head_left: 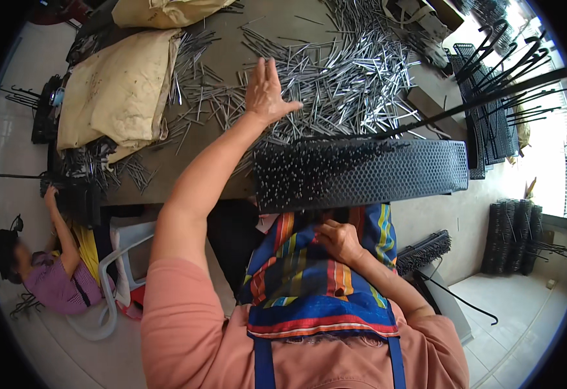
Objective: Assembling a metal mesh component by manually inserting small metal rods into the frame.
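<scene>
My left hand is stretched out over a loose pile of thin grey metal rods on the table, thumb spread from the fingers. Nothing shows in its grasp. In front of my body lies a long black perforated rack with honeycomb holes. Its left part is filled with rod ends, and the holes at its right look unfilled. Below the rack's near edge, against my striped apron, my right hand has its fingers curled. What they hold, if anything, is hidden.
A dark bar slants from the rack to the upper right. Hooked black racks stand at the right, more on the floor. Yellowish sacks lie at the table's left. A co-worker sits at far left by a chair.
</scene>
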A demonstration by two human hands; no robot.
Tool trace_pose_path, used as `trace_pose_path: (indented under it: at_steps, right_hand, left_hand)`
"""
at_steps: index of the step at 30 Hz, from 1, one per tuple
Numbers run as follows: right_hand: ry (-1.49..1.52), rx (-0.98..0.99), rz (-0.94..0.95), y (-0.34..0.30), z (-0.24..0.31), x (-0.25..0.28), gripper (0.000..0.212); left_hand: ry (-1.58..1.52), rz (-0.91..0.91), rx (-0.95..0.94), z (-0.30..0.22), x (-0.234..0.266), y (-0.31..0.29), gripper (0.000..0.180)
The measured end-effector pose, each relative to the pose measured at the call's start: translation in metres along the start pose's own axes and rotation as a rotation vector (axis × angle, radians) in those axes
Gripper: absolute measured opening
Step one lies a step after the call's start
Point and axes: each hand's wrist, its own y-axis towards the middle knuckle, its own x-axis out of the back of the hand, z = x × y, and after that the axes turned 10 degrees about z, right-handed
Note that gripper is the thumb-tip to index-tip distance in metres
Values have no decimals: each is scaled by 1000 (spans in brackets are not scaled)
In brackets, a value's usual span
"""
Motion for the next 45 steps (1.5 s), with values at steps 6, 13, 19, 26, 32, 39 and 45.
trace_pose_path:
  at_steps: [6, 13, 19, 26, 32, 39, 45]
  right_hand:
    - [51, -162, 65, 2, -31, 9, 22]
    - [110, -141, 33, 7, -60, 1, 34]
    - [148, -203, 60, 10, -67, -4, 35]
    - [165, -214, 113, 3, -22, 27, 26]
    - [401, 181, -143, 58, 74, 119, 21]
    - [1208, -100, -774, 225, 58, 164, 56]
    - [1116, -18, -789, 301, 69, 151, 53]
  left_hand:
    - [155, 507, 123, 17, -39, 60, 147]
    - [252, 526, -34, 32, -25, 101, 114]
    - [169, 296, 0, 35, -62, 74, 49]
    - [-59, -72, 87, 25, -38, 67, 19]
    - [-1394, -256, 367, 28, 33, 73, 8]
    - [-1972, -502, 194, -51, 104, 46, 21]
    - [-1825, -633, 175, -88, 79, 15, 30]
